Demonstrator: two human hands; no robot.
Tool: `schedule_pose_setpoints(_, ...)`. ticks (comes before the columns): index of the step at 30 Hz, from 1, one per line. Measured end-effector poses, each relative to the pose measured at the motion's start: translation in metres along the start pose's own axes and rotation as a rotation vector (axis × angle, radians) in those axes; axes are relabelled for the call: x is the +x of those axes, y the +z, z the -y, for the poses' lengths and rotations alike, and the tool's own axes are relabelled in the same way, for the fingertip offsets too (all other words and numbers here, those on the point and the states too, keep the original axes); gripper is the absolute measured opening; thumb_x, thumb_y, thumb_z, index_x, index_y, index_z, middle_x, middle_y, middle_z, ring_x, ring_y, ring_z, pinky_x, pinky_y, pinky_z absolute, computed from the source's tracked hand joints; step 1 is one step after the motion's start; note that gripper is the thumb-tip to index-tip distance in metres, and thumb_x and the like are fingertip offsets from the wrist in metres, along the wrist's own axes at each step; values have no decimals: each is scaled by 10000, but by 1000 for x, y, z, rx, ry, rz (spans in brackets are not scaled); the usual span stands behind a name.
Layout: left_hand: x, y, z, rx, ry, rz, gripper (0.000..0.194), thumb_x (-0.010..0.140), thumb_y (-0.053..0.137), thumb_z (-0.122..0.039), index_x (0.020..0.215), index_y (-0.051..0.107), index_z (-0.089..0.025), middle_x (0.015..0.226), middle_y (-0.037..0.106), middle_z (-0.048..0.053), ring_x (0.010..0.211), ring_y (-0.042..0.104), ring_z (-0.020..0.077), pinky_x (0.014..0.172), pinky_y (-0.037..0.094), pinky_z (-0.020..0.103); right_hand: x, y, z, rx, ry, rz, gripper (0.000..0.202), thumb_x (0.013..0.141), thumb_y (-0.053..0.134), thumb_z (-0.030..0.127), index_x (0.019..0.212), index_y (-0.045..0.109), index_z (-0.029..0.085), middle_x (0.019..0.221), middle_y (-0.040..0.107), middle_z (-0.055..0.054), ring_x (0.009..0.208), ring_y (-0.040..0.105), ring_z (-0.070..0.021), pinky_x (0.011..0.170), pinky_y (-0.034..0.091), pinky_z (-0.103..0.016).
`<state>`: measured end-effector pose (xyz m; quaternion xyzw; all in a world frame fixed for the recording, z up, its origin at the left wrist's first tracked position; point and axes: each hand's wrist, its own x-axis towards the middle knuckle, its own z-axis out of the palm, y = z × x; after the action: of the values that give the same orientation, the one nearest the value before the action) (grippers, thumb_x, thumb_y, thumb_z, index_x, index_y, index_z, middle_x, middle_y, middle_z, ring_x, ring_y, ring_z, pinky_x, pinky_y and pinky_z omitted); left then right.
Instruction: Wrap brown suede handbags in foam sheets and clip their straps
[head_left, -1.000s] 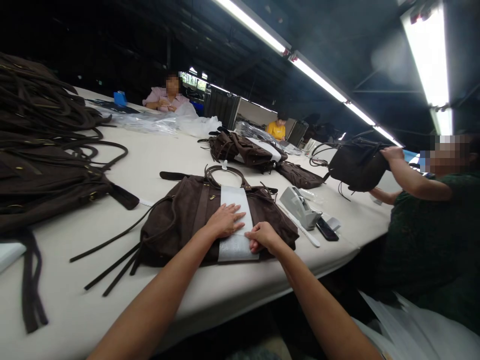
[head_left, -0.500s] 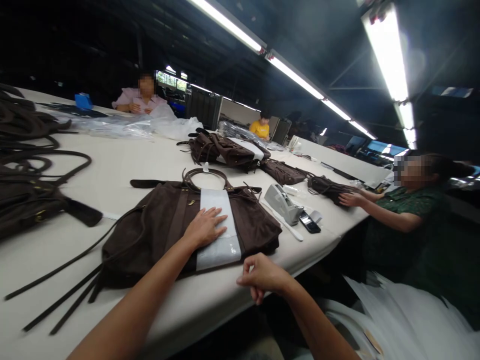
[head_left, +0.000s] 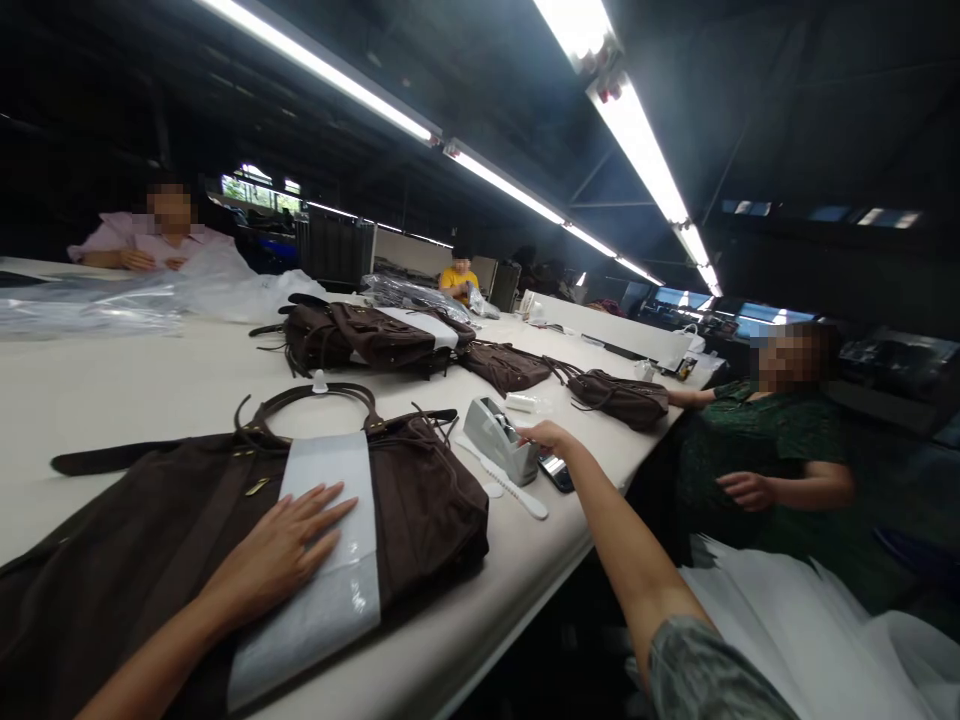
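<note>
Paper band (head_left: 345, 575) already laid across brown handbag (head_left: 187, 510) on table (head_left: 217, 395), under left hand (head_left: 277, 555) with fingers spread flat, right hand (head_left: 551, 437) at tape dispenser (head_left: 491, 435), its grip impossible to tell, remaining fastening unclear.

No readable lettering or numbers, at least in this dimness.

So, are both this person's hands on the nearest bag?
No, only the left hand is on that bag; the right hand is at the grey tape dispenser.
</note>
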<state>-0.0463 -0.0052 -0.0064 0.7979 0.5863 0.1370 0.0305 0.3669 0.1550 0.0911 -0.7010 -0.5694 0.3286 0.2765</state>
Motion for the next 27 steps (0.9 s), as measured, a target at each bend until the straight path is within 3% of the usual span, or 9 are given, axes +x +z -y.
schedule_pose_setpoints(4, 1, 2, 4, 19, 21, -1, 500, 917, 366, -473, 1390, 459, -343, 1504, 358, -6, 1400, 315, 273, 1147, 255, 520, 19, -7, -1, 22, 27, 124, 180, 628, 788, 272, 662, 700, 118, 738, 707, -84, 685, 607, -157, 591, 454, -232)
schedule_pose_setpoints(8, 2, 8, 11, 25, 43, -12, 510, 913, 373, -495, 1397, 448, -354, 1506, 359, -15, 1401, 312, 267, 1152, 250, 520, 18, -14, -4, 79, -28, 130, 170, 573, 816, 227, 627, 687, 131, 680, 695, -48, 670, 600, -146, 615, 455, -238)
schedule_pose_setpoints(15, 2, 13, 16, 26, 70, -42, 500, 922, 360, -474, 1400, 446, -353, 1502, 369, -14, 1401, 314, 259, 1147, 257, 535, -16, -29, -7, 166, -274, 64, 257, 676, 733, 383, 759, 735, 140, 811, 728, -50, 745, 610, -122, 702, 463, -221)
schedule_pose_setpoints(18, 1, 15, 18, 28, 74, -60, 494, 921, 372, -474, 1398, 442, -369, 1497, 379, -19, 1394, 329, 261, 1142, 268, 540, -32, -32, -21, 148, -319, 36, 262, 699, 696, 389, 702, 708, 127, 704, 706, -53, 629, 592, -117, 621, 462, -219)
schedule_pose_setpoints(22, 1, 19, 23, 38, 84, -62, 501, 924, 366, -492, 1408, 422, -371, 1504, 370, -20, 1395, 331, 259, 1143, 266, 538, -45, -23, -47, 94, -309, -33, 240, 741, 629, 358, 651, 670, 139, 568, 656, -33, 505, 559, -116, 522, 444, -217)
schedule_pose_setpoints(27, 1, 15, 22, 43, 78, -36, 526, 918, 359, -537, 1412, 418, -367, 1511, 360, -24, 1399, 325, 260, 1147, 261, 522, -46, -2, -73, -5, -270, -198, 222, 776, 593, 343, 653, 677, 179, 593, 665, -15, 538, 584, -130, 565, 455, -224)
